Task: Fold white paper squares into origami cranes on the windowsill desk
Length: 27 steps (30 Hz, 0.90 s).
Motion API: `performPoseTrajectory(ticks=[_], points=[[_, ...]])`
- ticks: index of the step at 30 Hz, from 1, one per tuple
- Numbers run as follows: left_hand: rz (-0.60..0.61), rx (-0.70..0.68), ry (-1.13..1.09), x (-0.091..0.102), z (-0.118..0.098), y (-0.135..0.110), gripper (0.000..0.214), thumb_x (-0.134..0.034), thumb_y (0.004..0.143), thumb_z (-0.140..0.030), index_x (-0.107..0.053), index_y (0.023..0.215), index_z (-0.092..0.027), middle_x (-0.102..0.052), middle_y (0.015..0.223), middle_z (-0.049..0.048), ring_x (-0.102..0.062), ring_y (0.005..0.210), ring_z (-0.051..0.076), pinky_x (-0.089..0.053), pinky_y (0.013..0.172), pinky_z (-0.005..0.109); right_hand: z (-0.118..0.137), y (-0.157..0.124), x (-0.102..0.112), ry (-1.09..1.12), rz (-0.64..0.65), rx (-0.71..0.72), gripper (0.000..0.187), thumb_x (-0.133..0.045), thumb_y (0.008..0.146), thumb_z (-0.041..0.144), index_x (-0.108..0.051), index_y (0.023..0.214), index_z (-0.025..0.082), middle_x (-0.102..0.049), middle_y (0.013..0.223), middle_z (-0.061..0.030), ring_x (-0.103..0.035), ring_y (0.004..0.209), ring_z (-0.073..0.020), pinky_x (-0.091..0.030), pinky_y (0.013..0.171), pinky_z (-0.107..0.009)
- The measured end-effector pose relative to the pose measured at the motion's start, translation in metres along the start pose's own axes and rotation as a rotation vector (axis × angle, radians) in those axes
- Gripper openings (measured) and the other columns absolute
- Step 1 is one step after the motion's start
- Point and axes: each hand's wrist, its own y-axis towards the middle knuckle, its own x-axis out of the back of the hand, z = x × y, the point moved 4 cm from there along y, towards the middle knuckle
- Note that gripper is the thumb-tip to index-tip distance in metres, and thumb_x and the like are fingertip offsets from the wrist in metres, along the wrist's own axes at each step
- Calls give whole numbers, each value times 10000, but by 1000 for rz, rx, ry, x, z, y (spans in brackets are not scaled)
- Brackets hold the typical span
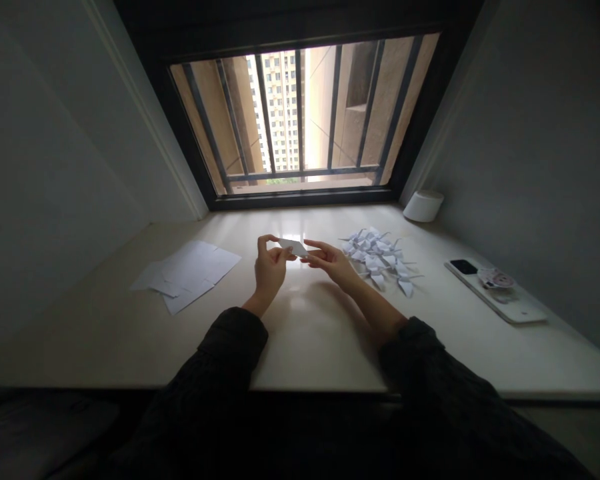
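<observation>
A small piece of folded white paper (293,247) is held up over the middle of the white counter, its outline roughly a diamond. My left hand (271,268) pinches it from the left, thumb on the near face and index finger at the upper corner. At its right corner, the fingers of my right hand (330,259) close on the edge, the index finger stretched along above. Just right of that hand lies a heap of folded white paper cranes (375,253). Flat sheets of white paper (200,267) overlap to the left of my left hand.
A phone (497,293) with a round cartoon grip on its back lies at the right. Behind it, a white cylindrical object (423,205) stands by the wall. A barred window (303,120) closes off the far side of the counter (300,347).
</observation>
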Motion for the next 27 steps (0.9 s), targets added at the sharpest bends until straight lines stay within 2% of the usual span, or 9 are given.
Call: performPoseTrajectory(ticks=[3, 6, 8, 11, 14, 19, 23, 27], points=[[52, -98, 244, 1, -8, -1, 274, -585, 826, -276, -437, 1055, -265, -689, 688, -44, -667, 635, 148, -466, 621, 243, 0, 1, 2, -3, -14, 31, 518, -761, 637, 449, -634, 1096, 244, -732, 918, -51, -672, 850, -202, -516, 764, -353], [138, -191, 456, -1, -16, -4, 273, -556, 840, -245, -471, 1098, -277, -692, 711, -41, -645, 620, 147, -427, 599, 237, -3, 3, 5, -28, -22, 91, 475, -737, 673, 431, -627, 1092, 236, -721, 837, -33, -663, 794, -178, -508, 758, -338], [180, -218, 498, -3, -18, -6, 285, -554, 840, -235, -489, 1114, -282, -688, 713, -41, -638, 613, 148, -415, 590, 235, -4, 4, 5, -60, -8, 130, 460, -746, 669, 405, -630, 1076, 226, -708, 804, -24, -656, 770, -168, -504, 763, -335], [192, -196, 450, -3, -18, -6, 330, -586, 821, -243, -496, 1136, -282, -689, 738, -34, -642, 631, 152, -427, 603, 239, -3, 3, 4, -100, 18, 146, 454, -774, 630, 382, -631, 1029, 220, -687, 789, -14, -640, 698, -151, -507, 708, -317], [169, -112, 309, -3, -13, -5, 367, -632, 794, -282, -501, 1136, -275, -688, 733, -34, -643, 631, 148, -452, 611, 241, 0, 0, 2, -76, 28, 130, 439, -779, 617, 385, -591, 984, 234, -672, 797, -1, -631, 645, -137, -513, 660, -305], [117, 64, 7, -4, 0, -1, 374, -690, 744, -347, -568, 1085, -252, -703, 755, -7, -659, 635, 150, -501, 620, 251, 1, 0, 4, -39, -67, 156, 469, -785, 603, 385, -459, 918, 263, -654, 807, 29, -662, 663, -149, -523, 652, -295], [206, 140, -64, -9, 9, 1, 291, -697, 725, -405, -669, 926, -195, -717, 778, 40, -687, 712, 180, -533, 661, 278, -8, 4, 10, -25, -180, 138, 544, -787, 582, 422, -364, 890, 271, -654, 814, 38, -665, 647, -155, -525, 638, -300], [272, 179, -66, -12, 12, 0, 331, -660, 744, -460, -701, 856, -151, -722, 755, 73, -695, 696, 193, -552, 667, 308, -7, 3, 9, -21, -203, 166, 558, -792, 586, 398, -405, 966, 273, -656, 798, 40, -659, 691, -152, -518, 693, -307]])
